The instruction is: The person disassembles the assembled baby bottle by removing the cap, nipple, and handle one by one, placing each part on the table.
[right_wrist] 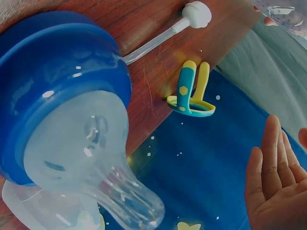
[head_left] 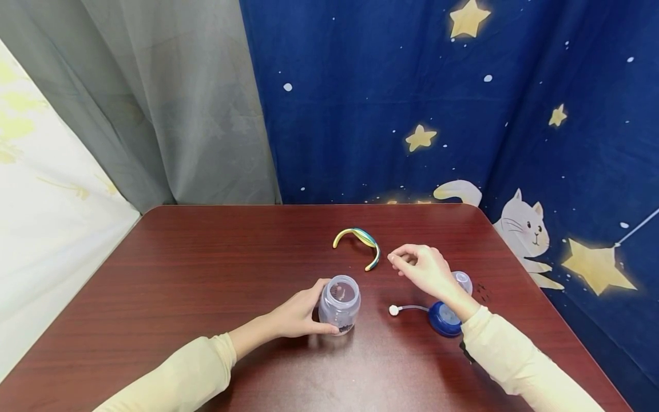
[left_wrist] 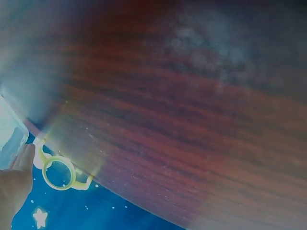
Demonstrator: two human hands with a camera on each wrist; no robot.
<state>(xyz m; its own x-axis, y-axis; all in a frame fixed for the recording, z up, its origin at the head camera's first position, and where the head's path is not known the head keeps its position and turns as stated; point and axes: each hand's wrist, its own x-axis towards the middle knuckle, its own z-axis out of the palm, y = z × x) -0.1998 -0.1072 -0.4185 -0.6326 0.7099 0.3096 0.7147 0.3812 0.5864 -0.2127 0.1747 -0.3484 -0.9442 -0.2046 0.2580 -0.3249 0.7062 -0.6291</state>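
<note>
In the head view my left hand (head_left: 301,312) grips a clear baby bottle (head_left: 340,309) from its left side, thumb in front. The bottle is upright on the table, its mouth uncovered. My right hand (head_left: 422,269) is raised over the table, fingers loosely bent, with nothing visible in them. Below its wrist lies a blue bottle collar (head_left: 439,327) with a clear teat (right_wrist: 86,139), large in the right wrist view. A thin straw with a white weighted end (head_left: 394,310) extends left from it. Beyond the bottle lies a yellow and teal bottle handle (head_left: 364,236).
A clear dome cover (head_left: 463,280) stands behind the blue collar, partly hidden by the right forearm. The reddish-brown table (head_left: 231,246) ends at a grey curtain (head_left: 201,114) and a blue starry curtain (head_left: 360,114).
</note>
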